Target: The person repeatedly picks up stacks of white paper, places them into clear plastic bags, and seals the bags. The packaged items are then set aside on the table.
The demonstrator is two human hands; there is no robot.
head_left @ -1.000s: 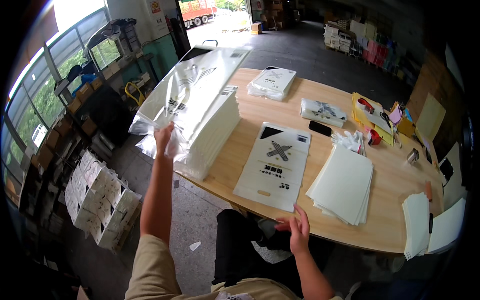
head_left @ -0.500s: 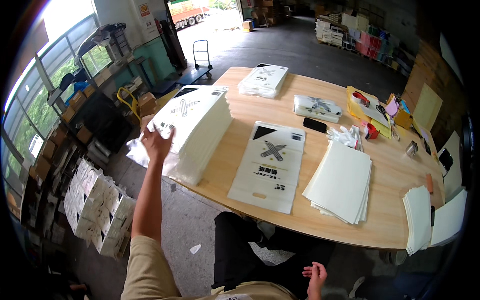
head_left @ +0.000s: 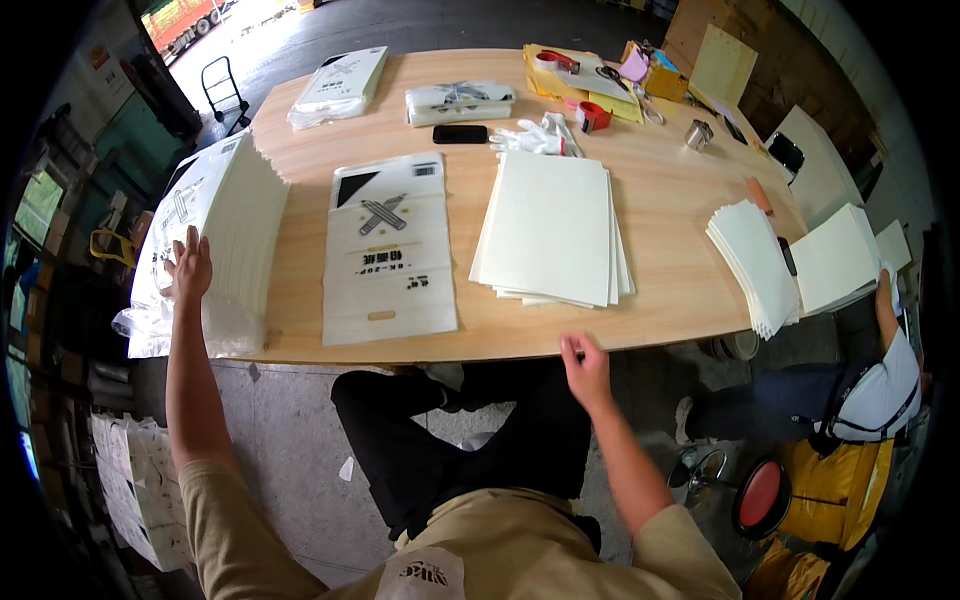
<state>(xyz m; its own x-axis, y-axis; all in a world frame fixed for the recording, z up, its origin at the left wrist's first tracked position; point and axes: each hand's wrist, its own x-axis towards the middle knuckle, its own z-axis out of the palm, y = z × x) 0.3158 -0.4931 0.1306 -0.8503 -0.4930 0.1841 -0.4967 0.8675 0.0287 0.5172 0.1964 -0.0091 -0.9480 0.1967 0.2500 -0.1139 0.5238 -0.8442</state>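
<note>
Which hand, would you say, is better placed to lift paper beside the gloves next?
Probably the right hand: it seems empty and is nearer that paper stack, while the left hand is on the tall pile.

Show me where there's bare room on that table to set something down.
The table has a broad bare patch between the paper stack and the fanned sheets. A narrower strip runs between the tall pile and the flat bag. Crowded: the far side, around the tape and gloves.

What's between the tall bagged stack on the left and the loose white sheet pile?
A flat white printed bag, with bare tabletop separating it from both the stack and the sheet pile; seen in the head view.
</note>
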